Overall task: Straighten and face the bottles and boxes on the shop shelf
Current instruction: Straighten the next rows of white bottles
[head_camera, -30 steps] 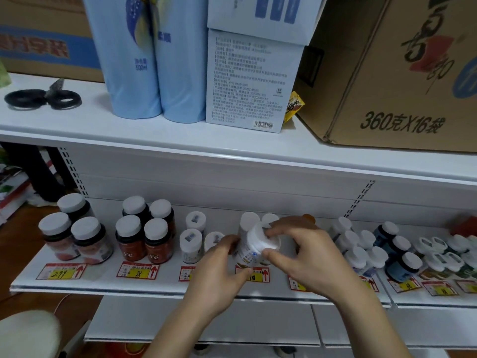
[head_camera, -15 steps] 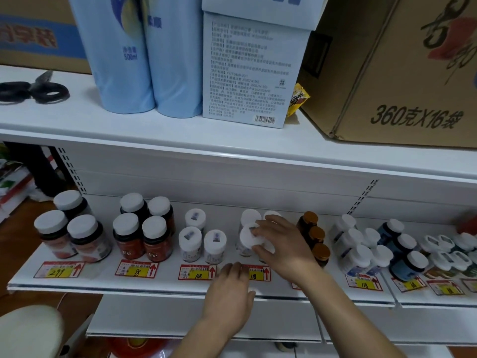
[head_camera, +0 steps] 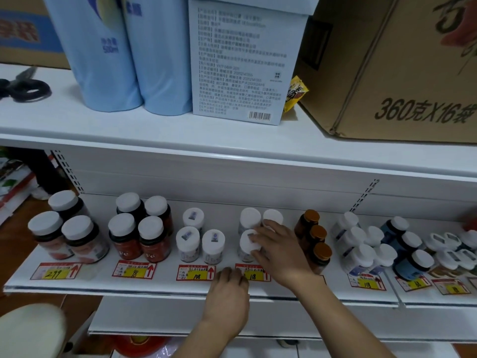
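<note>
On the lower shelf (head_camera: 85,284) stand groups of small bottles behind red and yellow price tags. My right hand (head_camera: 278,251) lies over the middle group of white-capped bottles (head_camera: 249,218). Its thumb and forefinger pinch the cap of the front left bottle (head_camera: 246,245), which stands upright; the palm hides whatever stands to that bottle's right. My left hand (head_camera: 228,293) rests on the shelf's front edge between the 108 tag (head_camera: 195,273) and the 118 tag, fingers loosely curled, holding nothing.
Left of my hands stand three small white bottles (head_camera: 187,241), red-brown jars (head_camera: 124,236) and larger jars (head_camera: 77,239). Right are amber bottles (head_camera: 318,236) and crowded white and blue bottles (head_camera: 361,251). The upper shelf carries blue bottles (head_camera: 144,55), a white box (head_camera: 242,63), a cardboard carton (head_camera: 402,65) and scissors (head_camera: 23,87).
A second ago both hands held the white-capped bottle tilted above the shelf. It now stands upright in its group; my left hand let go and dropped to the shelf's front edge.
</note>
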`<move>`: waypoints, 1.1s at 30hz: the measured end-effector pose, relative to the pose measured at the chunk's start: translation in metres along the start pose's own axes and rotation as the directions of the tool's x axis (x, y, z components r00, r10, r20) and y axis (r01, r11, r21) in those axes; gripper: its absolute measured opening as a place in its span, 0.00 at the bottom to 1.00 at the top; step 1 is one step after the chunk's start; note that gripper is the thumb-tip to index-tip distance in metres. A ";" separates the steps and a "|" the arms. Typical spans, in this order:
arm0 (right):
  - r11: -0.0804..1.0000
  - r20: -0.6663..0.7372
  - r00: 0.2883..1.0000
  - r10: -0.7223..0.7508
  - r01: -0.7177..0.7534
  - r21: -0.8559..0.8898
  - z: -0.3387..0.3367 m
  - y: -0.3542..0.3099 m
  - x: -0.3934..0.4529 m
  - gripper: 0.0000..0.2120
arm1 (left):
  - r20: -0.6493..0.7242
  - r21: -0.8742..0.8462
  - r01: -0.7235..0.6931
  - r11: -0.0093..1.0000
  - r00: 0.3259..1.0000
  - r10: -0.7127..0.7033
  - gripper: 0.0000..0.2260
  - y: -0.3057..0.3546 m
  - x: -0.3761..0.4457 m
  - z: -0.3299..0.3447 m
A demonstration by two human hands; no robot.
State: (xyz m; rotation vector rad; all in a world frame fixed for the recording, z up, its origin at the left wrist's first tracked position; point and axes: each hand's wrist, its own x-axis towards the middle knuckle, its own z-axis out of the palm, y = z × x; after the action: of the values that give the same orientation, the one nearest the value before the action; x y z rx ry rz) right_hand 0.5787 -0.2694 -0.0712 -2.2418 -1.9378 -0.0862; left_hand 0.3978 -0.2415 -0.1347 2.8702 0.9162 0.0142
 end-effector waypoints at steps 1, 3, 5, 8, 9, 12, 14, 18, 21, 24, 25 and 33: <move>1.000 -0.006 1.000 -0.004 0.004 -0.008 0.001 0.001 0.000 0.20 | -0.002 0.000 0.005 1.000 1.000 -0.005 0.12 0.000 0.001 0.000; 1.000 -0.014 1.000 -0.009 0.009 -0.029 0.003 0.002 0.001 0.20 | -0.010 0.010 0.017 1.000 1.000 -0.016 0.13 0.000 0.002 0.002; 0.999 -0.029 1.000 -0.009 0.008 -0.035 0.006 0.003 0.002 0.20 | 0.002 0.019 0.024 1.000 1.000 -0.024 0.14 0.000 0.003 0.004; 1.000 -0.052 0.999 -0.008 0.008 0.003 0.011 0.006 0.001 0.19 | 0.011 0.031 0.021 0.999 1.000 -0.022 0.13 0.000 0.004 0.002; 1.000 -0.063 0.998 -0.006 0.007 0.013 0.011 0.006 0.000 0.20 | 0.012 0.031 0.025 0.999 1.000 -0.025 0.13 0.000 0.004 0.000; 0.998 -0.094 0.994 0.052 -0.048 0.041 0.011 0.007 -0.007 0.24 | 0.026 0.024 0.053 0.998 0.998 -0.054 0.13 0.001 0.004 -0.001; 0.993 -0.128 0.985 0.118 -0.116 0.030 0.011 0.011 -0.011 0.25 | 0.055 0.028 0.064 0.998 0.996 -0.066 0.14 0.002 0.004 0.000; 0.986 -0.149 0.975 0.165 -0.166 0.005 0.016 0.015 -0.019 0.19 | 0.033 0.061 0.062 0.996 0.997 -0.064 0.17 0.007 0.005 -0.003; 0.986 -0.126 0.977 0.169 -0.167 0.027 0.018 0.015 -0.023 0.18 | 0.040 0.096 0.059 0.994 0.997 -0.063 0.17 0.009 0.006 -0.008; 0.980 -0.046 0.984 0.175 -0.170 0.101 0.013 0.016 -0.023 0.16 | 0.055 0.082 0.081 0.993 0.995 -0.085 0.17 0.008 0.006 -0.012; 0.979 -0.046 0.984 0.172 -0.166 0.122 0.010 0.016 -0.024 0.17 | 0.048 0.061 0.090 0.994 0.995 -0.093 0.17 0.008 0.006 -0.014; 0.867 -0.325 0.876 0.356 -0.181 0.465 -0.049 0.002 -0.039 0.15 | -0.204 -0.289 0.085 0.953 0.968 -0.148 0.13 0.009 0.006 -0.032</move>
State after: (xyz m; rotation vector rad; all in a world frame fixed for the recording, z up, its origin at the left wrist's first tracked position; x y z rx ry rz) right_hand 0.5785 -0.3166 -0.0291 -1.9863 -1.2647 -0.0726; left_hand 0.4068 -0.2417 -0.1024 2.5838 1.0293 0.4283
